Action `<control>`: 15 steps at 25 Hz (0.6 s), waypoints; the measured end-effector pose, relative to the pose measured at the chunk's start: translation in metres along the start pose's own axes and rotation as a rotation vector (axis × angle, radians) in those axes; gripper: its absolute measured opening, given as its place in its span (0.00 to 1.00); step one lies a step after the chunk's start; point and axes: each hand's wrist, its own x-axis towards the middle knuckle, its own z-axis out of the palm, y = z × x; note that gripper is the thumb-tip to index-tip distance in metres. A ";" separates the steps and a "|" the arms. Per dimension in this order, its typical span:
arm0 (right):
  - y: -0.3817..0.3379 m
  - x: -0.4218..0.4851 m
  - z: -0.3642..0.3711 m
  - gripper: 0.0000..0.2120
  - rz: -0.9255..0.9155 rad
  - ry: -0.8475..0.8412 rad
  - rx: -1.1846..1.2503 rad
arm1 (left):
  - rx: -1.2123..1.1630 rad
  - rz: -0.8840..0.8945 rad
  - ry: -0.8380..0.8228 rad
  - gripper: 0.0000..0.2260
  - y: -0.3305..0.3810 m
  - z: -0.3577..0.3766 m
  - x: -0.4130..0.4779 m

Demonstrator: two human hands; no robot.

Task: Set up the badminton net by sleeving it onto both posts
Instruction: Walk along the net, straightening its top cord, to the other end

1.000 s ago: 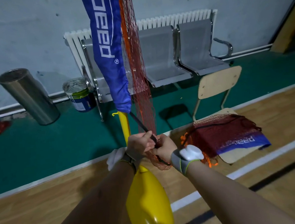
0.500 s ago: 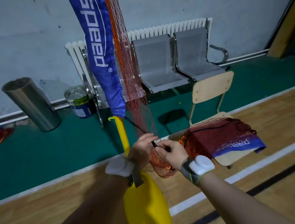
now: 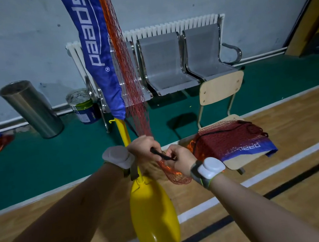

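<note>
Well, from my seat I read things off from the left. A brushed-steel cylinder bin (image 3: 32,109) stands on the green floor strip. Just right of it is a paint tin (image 3: 83,107) with a green and blue label too small to read.

Next is the net's blue sleeve (image 3: 97,54), a glossy fabric tube with white lettering ending in "speed" and an ® mark. It is pulled down over the yellow post (image 3: 123,133), and its long axis runs up and down with the post, leaning a little to the left at the top. The sleeve's lower end stops above a small yellow hook. Orange-red mesh (image 3: 130,80) hangs alongside it in a narrow gathered strip.

Below, the post enters a smooth, rounded yellow base (image 3: 154,217) on the wooden court. My left hand (image 3: 144,148) has its fingers curled round a black cord (image 3: 161,155) beside the post. My right hand (image 3: 181,162) pinches the same cord, with bunched mesh drooping under it. Both wrists wear pale padded trackers.

Farther right, a perforated metal bench (image 3: 168,64) sits before a white ribbed radiator (image 3: 173,26). A plywood chair (image 3: 220,88) carries the heaped rest of the net (image 3: 232,138), whose blue band lies flat with its lettering upside down.
</note>
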 end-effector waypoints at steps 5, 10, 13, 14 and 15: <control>0.012 -0.011 0.001 0.19 0.001 -0.071 0.160 | -0.092 0.009 0.080 0.10 0.001 0.005 -0.016; 0.024 -0.016 0.000 0.18 0.013 -0.054 0.085 | -0.176 -0.043 0.215 0.09 -0.002 0.009 -0.032; 0.039 -0.027 -0.002 0.18 0.054 -0.105 0.091 | -0.224 -0.109 0.313 0.08 -0.003 0.009 -0.041; 0.044 -0.030 -0.004 0.18 0.068 -0.092 0.117 | -0.224 -0.121 0.326 0.10 -0.004 0.009 -0.042; 0.049 -0.034 -0.006 0.18 0.078 -0.068 0.140 | -0.216 -0.135 0.331 0.12 -0.005 0.012 -0.043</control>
